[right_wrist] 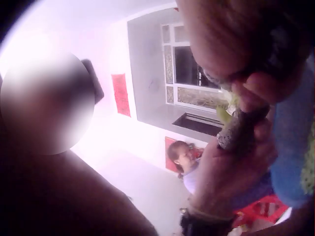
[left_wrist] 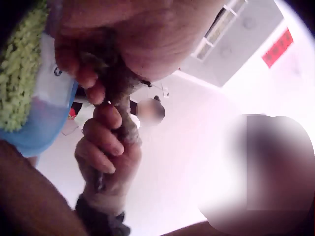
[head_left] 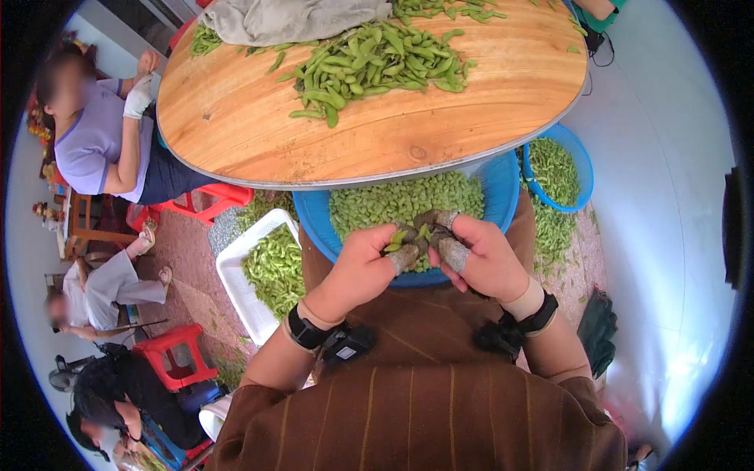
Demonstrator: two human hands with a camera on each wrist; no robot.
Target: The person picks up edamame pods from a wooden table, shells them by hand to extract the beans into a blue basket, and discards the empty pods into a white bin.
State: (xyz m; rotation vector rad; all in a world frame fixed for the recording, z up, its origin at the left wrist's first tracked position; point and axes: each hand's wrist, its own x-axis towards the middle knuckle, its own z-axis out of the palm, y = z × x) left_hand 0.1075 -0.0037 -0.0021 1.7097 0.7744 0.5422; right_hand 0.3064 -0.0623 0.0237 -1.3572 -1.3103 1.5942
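Both hands meet above a blue basin [head_left: 309, 216] that holds a heap of shelled green beans [head_left: 393, 198]. The left hand [head_left: 357, 267] holds a few green edamame pods [head_left: 395, 240] in its curled fingers. Opposite it, the right hand [head_left: 491, 263] has its thumb and fingers bent in at a pod [head_left: 424, 232] between the two hands. Worn grey covers [head_left: 453, 254] wrap the thumbs and some fingertips. In the right wrist view, a bit of green pod [right_wrist: 225, 115] shows above the left thumb. The fingers partly hide the pods.
A round wooden table [head_left: 236, 125] beyond the basin carries a pile of edamame pods [head_left: 369, 67] and a grey cloth [head_left: 294, 20]. A white basket [head_left: 239, 294] of pods stands left, a blue basket [head_left: 585, 177] right. People sit along the left near red stools [head_left: 174, 357].
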